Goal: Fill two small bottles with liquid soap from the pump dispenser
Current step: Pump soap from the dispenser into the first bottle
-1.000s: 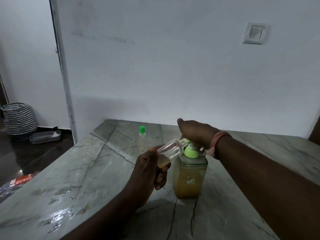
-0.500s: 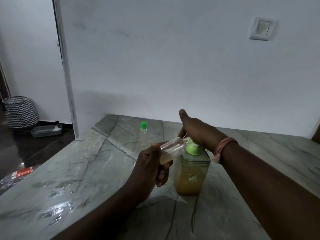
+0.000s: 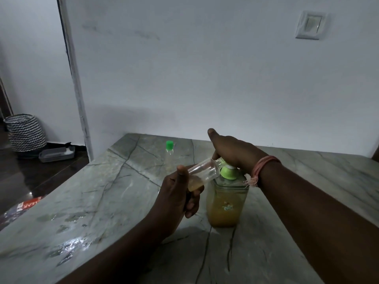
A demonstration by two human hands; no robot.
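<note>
Marble tabletop [image 3: 106, 193] wet patches, wall switch [image 3: 310, 25].

A zigzag-patterned basket [image 3: 25, 133] stands on the dark floor beside a grey tray [image 3: 56, 155]; a light switch [image 3: 310, 25] sits on the white wall.

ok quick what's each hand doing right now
Left hand: grips the tilted small bottle.
Right hand: open, presses down on the pump dispenser.
</note>
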